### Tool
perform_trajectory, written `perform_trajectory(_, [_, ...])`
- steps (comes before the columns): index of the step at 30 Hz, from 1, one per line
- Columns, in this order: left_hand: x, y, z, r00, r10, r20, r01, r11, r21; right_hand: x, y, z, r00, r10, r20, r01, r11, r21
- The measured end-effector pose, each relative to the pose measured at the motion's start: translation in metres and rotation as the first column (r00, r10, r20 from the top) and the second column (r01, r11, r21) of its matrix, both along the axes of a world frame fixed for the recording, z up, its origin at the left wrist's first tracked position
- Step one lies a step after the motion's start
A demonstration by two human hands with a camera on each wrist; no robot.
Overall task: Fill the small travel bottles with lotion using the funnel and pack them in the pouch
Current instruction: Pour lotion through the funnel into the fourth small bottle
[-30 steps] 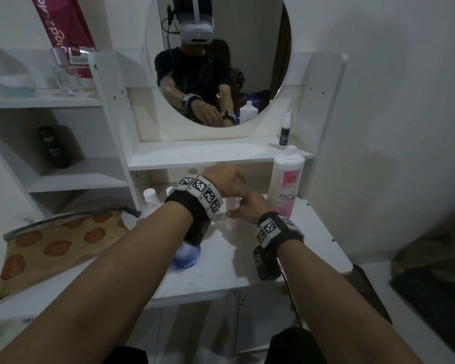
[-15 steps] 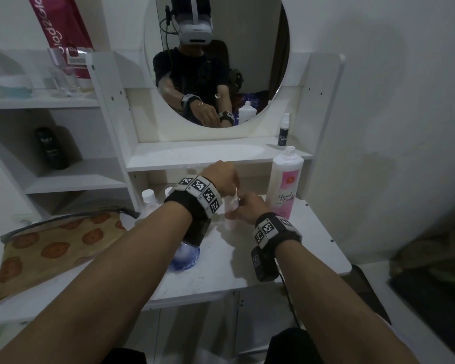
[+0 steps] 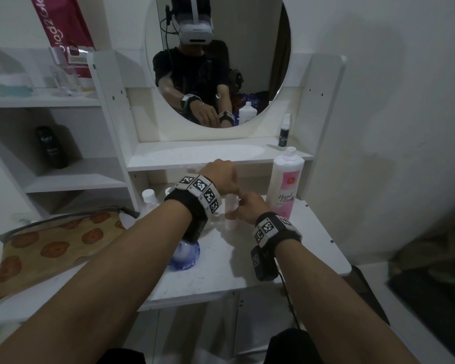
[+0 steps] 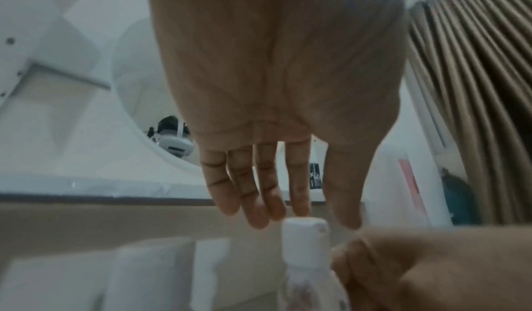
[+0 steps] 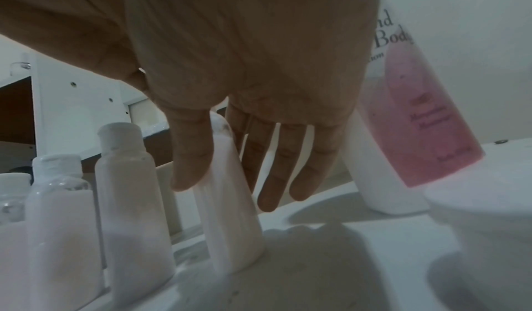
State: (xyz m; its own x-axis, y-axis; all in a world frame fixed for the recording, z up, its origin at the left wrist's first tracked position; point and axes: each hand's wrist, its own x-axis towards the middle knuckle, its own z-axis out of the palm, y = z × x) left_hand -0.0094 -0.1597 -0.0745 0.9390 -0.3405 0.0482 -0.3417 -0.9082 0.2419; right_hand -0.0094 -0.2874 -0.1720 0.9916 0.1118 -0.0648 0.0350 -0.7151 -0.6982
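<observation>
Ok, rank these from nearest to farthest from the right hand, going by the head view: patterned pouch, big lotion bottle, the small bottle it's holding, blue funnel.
1. Small bottle, in the right hand's grip.
2. Big lotion bottle, just right of it.
3. Blue funnel, to the left, under the left wrist.
4. Patterned pouch, far left.

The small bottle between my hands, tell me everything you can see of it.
The small travel bottle is slim, translucent plastic, filled with pale pinkish-white lotion and closed with a white cap. It stands upright on the white table, left of the big lotion bottle. The right hand holds its body; the left hand hovers open above the cap.
</observation>
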Motion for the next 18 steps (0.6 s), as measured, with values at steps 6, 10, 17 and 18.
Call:
perform_trajectory(6, [0.0004,0.0002,-0.0001,0.992,-0.065,-0.111,0.062,0.998,-0.032,0.0009,0.0028,-0.0003,1.0,-0.015,-0.004,0.015,1.0,0.001])
perform_trajectory(10, [0.002,0.0005,-0.0023,1.0,0.002,0.008,-0.002,0.999,0.053,0.0023,0.0027,-0.0018,0.999,-0.026,-0.028,0.027,0.999,0.02])
perform_trajectory(17, [0.0067,0.0018,-0.0055,1.0,-0.024,-0.002,0.024,0.997,0.08,0.0039,0.002,-0.0029,0.999,-0.033,-0.022,0.033,0.999,0.003])
perform_trajectory(18, [0.0064,0.0024,-0.0049,0.999,-0.014,0.045,0.008,0.992,0.129,0.0043,0.002,-0.0031,0.999,-0.035,-0.03,0.035,0.999,0.001])
